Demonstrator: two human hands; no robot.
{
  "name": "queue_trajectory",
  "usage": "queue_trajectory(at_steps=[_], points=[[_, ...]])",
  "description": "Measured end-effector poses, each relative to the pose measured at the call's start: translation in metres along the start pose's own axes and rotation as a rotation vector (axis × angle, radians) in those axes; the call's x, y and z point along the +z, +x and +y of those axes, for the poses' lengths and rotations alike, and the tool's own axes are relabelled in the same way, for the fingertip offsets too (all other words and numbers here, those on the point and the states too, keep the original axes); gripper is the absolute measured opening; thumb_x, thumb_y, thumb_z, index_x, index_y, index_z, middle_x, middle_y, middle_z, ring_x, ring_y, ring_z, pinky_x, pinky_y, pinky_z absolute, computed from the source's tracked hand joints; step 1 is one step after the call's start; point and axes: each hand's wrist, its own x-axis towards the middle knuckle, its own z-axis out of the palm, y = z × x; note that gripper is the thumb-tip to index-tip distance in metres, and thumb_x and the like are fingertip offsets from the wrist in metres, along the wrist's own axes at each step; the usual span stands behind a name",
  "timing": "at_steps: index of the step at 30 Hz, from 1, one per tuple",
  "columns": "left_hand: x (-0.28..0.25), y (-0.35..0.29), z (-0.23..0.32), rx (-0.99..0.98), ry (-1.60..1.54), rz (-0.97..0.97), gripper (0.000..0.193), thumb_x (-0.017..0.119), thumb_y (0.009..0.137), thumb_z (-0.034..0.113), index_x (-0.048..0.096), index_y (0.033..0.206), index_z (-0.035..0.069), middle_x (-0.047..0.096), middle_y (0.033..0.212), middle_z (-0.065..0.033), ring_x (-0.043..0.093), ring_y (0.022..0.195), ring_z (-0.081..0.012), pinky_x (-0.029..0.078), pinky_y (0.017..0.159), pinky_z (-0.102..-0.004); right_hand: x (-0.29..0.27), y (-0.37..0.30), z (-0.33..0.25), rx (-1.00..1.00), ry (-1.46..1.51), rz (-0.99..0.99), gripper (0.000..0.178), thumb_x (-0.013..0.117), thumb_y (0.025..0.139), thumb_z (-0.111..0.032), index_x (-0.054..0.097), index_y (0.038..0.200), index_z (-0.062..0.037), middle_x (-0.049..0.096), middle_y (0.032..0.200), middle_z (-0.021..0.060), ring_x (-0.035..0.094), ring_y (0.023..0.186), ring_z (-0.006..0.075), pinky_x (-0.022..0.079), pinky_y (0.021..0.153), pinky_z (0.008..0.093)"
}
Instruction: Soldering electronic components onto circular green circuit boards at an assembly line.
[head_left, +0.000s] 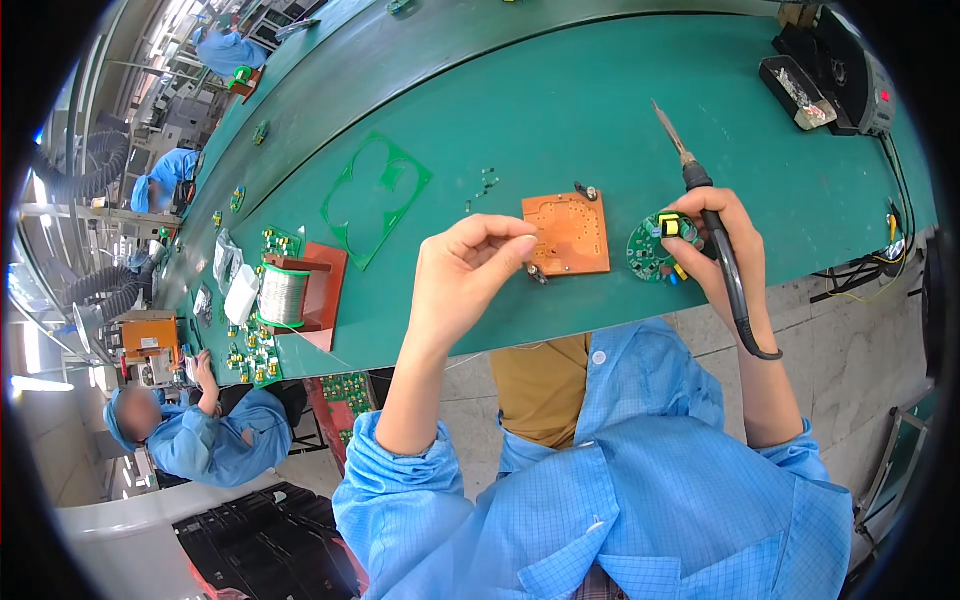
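Observation:
My right hand (735,240) grips a round green circuit board (645,251) between thumb and fingers, with a yellow-wrapped part standing on it. The same hand carries a soldering iron (697,178), its black handle lying across the hand and its bare tip pointing up and away. My left hand (468,270) is closed in a pinch, thumb against fingertips, at the left edge of an orange square fixture (567,235). Whatever sits between those fingertips is too small to make out. The fixture lies flat on the green bench, with small clamps at its corners.
Left on the bench are a solder wire spool (283,296) on a red-brown stand, several small boards (255,355) and a green cut-out panel frame (345,218). A black soldering station (850,85) stands far right. A co-worker (215,430) sits at the left.

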Motion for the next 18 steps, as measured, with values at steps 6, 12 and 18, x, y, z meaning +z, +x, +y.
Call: queue_trajectory(at_steps=[6, 12, 18], points=[[0.001, 0.005, -0.005, 0.071, 0.127, -0.037, 0.014, 0.065, 0.081, 0.003, 0.065, 0.094, -0.002, 0.066, 0.084, -0.0052, 0.062, 0.076, -0.01, 0.051, 0.072, -0.0239, 0.001, 0.0, 0.001, -0.021, -0.007, 0.019, 0.029, 0.068, 0.071, 0.001, 0.057, 0.097, -0.0066, 0.058, 0.089, 0.0004, 0.054, 0.081, 0.0072, 0.044, 0.069, 0.0205], [0.0, 0.013, 0.01, 0.206, 0.535, -0.129, 0.011, 0.064, 0.079, 0.005, 0.065, 0.09, 0.002, 0.066, 0.084, -0.0093, 0.064, 0.074, -0.0202, 0.051, 0.067, -0.0301, 0.002, -0.001, 0.0, -0.015, 0.011, 0.025, 0.031, 0.069, 0.07, 0.001, 0.057, 0.098, -0.0067, 0.059, 0.09, 0.0005, 0.055, 0.081, 0.0072, 0.044, 0.068, 0.0198], [-0.002, 0.016, 0.016, 0.402, 0.758, -0.321, 0.007, 0.06, 0.08, 0.004, 0.062, 0.086, 0.002, 0.058, 0.079, -0.0119, 0.06, 0.075, -0.0306, 0.049, 0.065, -0.0368, 0.002, -0.001, 0.001, -0.027, -0.007, 0.025, 0.032, 0.069, 0.07, 0.001, 0.057, 0.098, -0.0066, 0.059, 0.09, 0.0003, 0.056, 0.081, 0.0073, 0.044, 0.068, 0.0196]])
